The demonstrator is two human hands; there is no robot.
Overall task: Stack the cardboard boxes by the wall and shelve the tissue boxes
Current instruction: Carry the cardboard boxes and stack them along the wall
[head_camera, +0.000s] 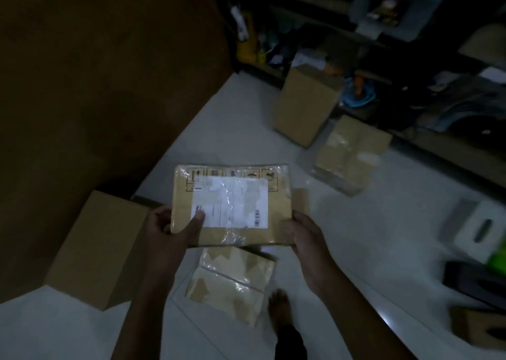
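I hold a flat cardboard box (232, 203) with a white shipping label and clear tape in both hands, above the floor. My left hand (172, 231) grips its left edge, thumb on the label. My right hand (306, 239) grips its right edge. A plain cardboard box (98, 247) stands by the brown wall at the lower left. A taped box (232, 280) lies on the floor under the held one. Two more cardboard boxes (306, 104) (347, 154) sit near the shelf. Tissue boxes lie at the right: a white one (476, 228), a black one (476, 283), a brown one (479, 329).
A brown wall (95, 85) fills the left side. A cluttered dark shelf unit (383, 44) runs along the back and right. The floor (369, 244) is white tile. My bare foot (279, 307) stands just right of the taped box.
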